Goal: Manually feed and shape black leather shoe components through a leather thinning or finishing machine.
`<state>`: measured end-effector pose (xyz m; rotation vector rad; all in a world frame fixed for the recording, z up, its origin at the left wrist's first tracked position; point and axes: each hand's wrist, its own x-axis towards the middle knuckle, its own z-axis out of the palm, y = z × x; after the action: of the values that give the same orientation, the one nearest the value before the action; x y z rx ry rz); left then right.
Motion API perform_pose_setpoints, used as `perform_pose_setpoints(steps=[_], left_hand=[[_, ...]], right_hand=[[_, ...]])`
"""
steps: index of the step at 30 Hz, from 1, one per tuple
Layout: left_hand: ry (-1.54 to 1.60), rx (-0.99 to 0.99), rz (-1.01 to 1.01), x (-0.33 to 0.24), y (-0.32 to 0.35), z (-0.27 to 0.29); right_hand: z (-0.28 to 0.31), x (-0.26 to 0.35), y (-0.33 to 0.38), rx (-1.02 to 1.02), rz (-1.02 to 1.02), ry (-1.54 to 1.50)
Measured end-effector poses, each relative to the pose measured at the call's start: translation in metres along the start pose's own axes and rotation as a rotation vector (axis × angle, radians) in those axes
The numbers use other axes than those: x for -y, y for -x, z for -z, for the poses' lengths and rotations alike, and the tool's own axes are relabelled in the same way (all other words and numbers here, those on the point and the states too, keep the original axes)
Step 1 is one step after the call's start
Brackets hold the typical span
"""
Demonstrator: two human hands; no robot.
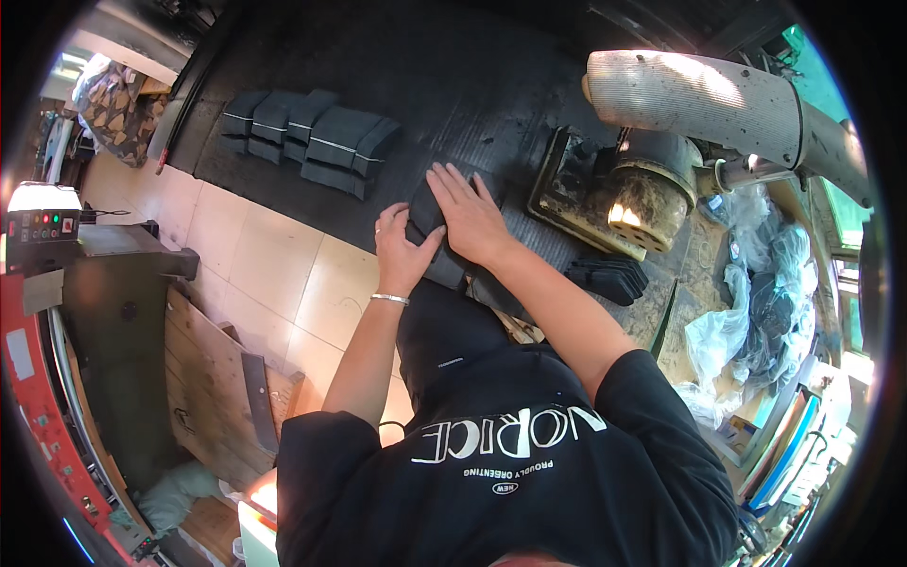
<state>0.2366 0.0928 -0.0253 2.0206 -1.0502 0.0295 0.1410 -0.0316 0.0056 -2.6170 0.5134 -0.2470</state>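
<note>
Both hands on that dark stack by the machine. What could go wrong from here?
1. The right hand presses flat on the dark stack while the left hand grips its near edge; the loose pieces could slide apart and lose alignment.
2. The stack sits close to the grimy machine base; a push forward might bring fingers against it.
3. The bundled stacks lie on the same mat and could get bumped.

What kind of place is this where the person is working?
Probably a small workshop or factory. Both hands, left hand and right hand, press on a stack of dark pieces on a black mat. Bundled dark pieces lie nearby, beside a worn, grimy machine with a big duct.
</note>
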Motion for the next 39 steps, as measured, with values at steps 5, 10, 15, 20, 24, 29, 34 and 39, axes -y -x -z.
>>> perform_pose_setpoints(steps=[5,10,15,20,24,29,34,39], left_hand=[[0.005,0.052,0.132,0.0,0.0,-0.005],[0.164,0.144,0.355,0.004,-0.002,0.001],[0.895,0.262,0.372,-0.038,-0.006,0.031],[1.331,0.396,0.547,-0.056,-0.001,0.033],[1.425,0.491,0.639,-0.067,-0.005,0.038],[1.284,0.41,0.45,-0.069,-0.027,0.03],[0.701,0.14,-0.007,-0.08,-0.085,-0.002],[0.69,0.049,-0.113,-0.112,-0.124,-0.022]], right_hand=[[-0.006,-0.001,-0.004,0.03,-0.055,0.056],[-0.005,-0.014,0.017,-0.225,0.025,-0.452],[0.025,-0.024,0.04,-0.218,-0.335,-1.567],[0.05,-0.019,0.048,-0.04,-0.198,-2.01],[0.056,-0.024,0.051,-0.036,-0.165,-1.974],[0.059,-0.012,0.055,-0.19,-0.314,-1.805],[0.024,-0.032,0.113,-0.116,-0.308,-1.157],[-0.005,-0.032,0.151,-0.083,-0.252,-1.031]])
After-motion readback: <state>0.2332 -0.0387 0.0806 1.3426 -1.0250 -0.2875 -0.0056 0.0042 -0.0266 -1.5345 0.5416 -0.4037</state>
